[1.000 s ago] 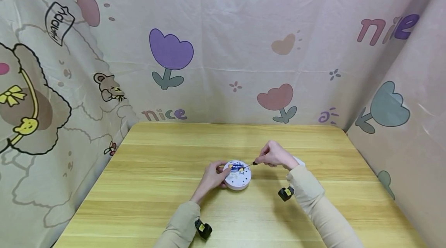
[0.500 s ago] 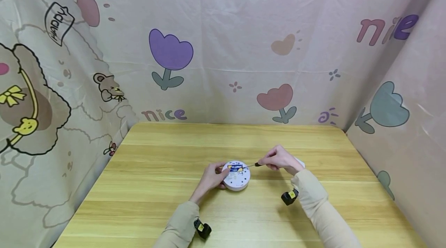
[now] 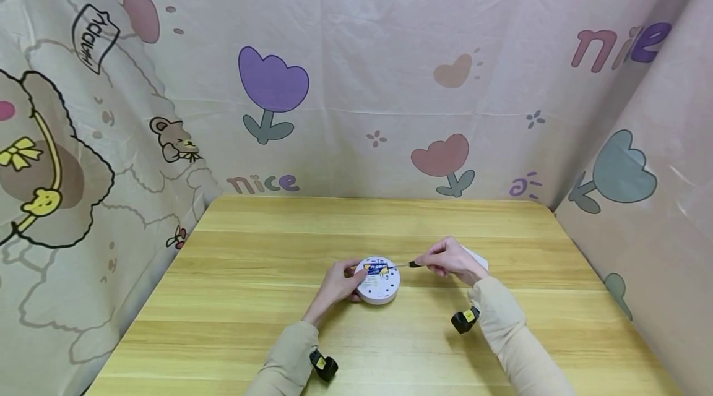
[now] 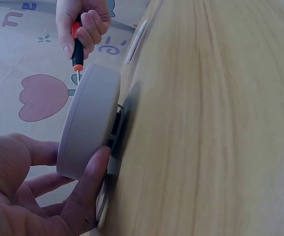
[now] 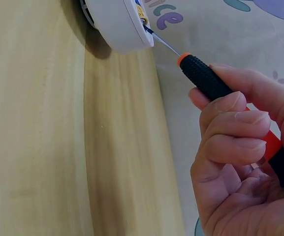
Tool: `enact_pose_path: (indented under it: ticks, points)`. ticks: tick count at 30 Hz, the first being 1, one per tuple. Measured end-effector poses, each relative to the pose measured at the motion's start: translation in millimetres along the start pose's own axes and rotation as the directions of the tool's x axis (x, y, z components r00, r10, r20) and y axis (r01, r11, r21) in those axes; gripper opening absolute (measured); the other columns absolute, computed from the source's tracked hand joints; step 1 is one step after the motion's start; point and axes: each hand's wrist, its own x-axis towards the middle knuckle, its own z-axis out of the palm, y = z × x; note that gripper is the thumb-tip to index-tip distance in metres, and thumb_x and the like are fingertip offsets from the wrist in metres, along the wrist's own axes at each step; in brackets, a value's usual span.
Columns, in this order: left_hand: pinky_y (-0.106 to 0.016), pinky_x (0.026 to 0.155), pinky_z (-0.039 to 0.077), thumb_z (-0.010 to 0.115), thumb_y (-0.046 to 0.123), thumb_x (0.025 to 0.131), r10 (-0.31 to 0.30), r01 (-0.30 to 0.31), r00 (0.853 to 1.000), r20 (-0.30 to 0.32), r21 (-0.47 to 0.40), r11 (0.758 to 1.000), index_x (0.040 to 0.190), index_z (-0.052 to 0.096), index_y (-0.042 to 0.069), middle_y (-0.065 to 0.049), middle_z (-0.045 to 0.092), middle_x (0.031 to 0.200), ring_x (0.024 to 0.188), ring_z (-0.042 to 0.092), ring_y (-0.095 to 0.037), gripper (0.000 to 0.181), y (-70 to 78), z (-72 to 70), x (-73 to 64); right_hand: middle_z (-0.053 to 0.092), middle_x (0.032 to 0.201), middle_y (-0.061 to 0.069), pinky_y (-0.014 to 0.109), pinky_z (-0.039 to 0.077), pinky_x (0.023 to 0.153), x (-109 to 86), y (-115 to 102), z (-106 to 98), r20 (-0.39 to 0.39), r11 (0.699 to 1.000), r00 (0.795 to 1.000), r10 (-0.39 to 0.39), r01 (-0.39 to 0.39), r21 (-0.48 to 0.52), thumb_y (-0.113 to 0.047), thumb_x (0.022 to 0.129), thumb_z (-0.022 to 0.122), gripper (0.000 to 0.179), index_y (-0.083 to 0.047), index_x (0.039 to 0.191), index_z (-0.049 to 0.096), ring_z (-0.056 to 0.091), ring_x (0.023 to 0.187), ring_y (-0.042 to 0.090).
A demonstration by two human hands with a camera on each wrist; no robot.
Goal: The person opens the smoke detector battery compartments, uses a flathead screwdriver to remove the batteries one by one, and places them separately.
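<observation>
My left hand (image 3: 337, 281) grips a round white device (image 3: 379, 289) by its left side, tilted just above the wooden table. A blue-and-yellow battery (image 3: 375, 268) and small dark parts show on its face. In the left wrist view, thumb and fingers hold the body (image 4: 90, 123) from both sides. My right hand (image 3: 452, 260) holds a screwdriver (image 3: 413, 264) with a black and orange handle (image 5: 205, 76), fingers curled round it. The screwdriver's thin shaft reaches the device's face beside the battery (image 5: 141, 12). In the right wrist view, the tip overlaps the device's edge.
A flat white rounded piece (image 3: 478, 258) lies on the wooden table (image 3: 250, 297), partly hidden behind my right hand; the left wrist view shows this white piece (image 4: 137, 42) edge-on. A printed curtain (image 3: 334, 154) hangs behind the table and along both sides.
My right hand has moved slightly right and down, so the screwdriver lies flatter, its tip staying near the battery. The left hand and device have barely shifted.
</observation>
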Motion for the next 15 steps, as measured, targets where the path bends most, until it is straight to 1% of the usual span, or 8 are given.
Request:
enact_pose_path:
  ticks: [5,8,11,12,15]
  points:
    - [-0.032,0.049,0.056,0.058,0.018,0.085,-0.012,0.012,1.000,0.000,0.005,1.000,0.125,0.050,0.005,-0.015,0.053,0.090,0.053,0.055,-0.014,0.043,0.0,-0.2,-0.3,0.053,0.047,-0.004,0.019,0.027,0.038,-1.8,1.9,-0.2,-0.003,0.999,1.000,-0.003,0.004,0.037,-0.026,0.069,0.074,0.036,0.006,0.083,0.066,0.040,0.039,0.006]
    - [-0.032,0.049,0.056,0.058,0.019,0.085,-0.026,0.026,1.000,-0.002,0.007,1.000,0.125,0.051,0.007,-0.015,0.053,0.090,0.054,0.055,-0.015,0.042,0.4,-1.0,-0.2,0.053,0.047,-0.004,0.019,0.027,0.037,-3.2,0.6,-0.9,-0.004,0.999,1.000,-0.013,0.013,0.039,-0.028,0.069,0.074,0.028,-0.001,0.076,0.067,0.039,0.039,0.007]
    - [-0.032,0.050,0.056,0.058,0.019,0.085,-0.030,0.030,1.000,-0.001,0.007,1.000,0.125,0.051,0.008,-0.015,0.053,0.091,0.055,0.055,-0.015,0.042,0.7,-1.3,-0.3,0.052,0.046,-0.004,0.020,0.028,0.037,-4.8,-1.8,-1.1,-0.008,1.000,1.000,-0.020,0.020,0.023,-0.029,0.069,0.074,0.026,-0.004,0.071,0.067,0.040,0.038,0.008]
    - [-0.032,0.050,0.056,0.058,0.019,0.085,-0.030,0.030,1.000,0.000,0.006,1.000,0.125,0.051,0.008,-0.015,0.053,0.091,0.055,0.055,-0.015,0.042,0.7,-1.2,-0.3,0.052,0.046,-0.004,0.020,0.028,0.037,-5.0,-1.8,-1.3,-0.010,1.000,1.000,-0.021,0.021,0.019,-0.029,0.069,0.074,0.026,-0.004,0.071,0.067,0.040,0.038,0.008]
    - [-0.032,0.049,0.056,0.058,0.019,0.085,-0.022,0.022,1.000,0.001,0.002,1.000,0.125,0.051,0.006,-0.015,0.054,0.090,0.053,0.055,-0.014,0.042,0.7,-0.6,-0.5,0.053,0.047,-0.004,0.019,0.028,0.037,-6.7,-1.2,-1.4,-0.016,1.000,1.000,-0.020,0.021,0.019,-0.028,0.069,0.074,0.032,0.002,0.077,0.067,0.040,0.039,0.007]
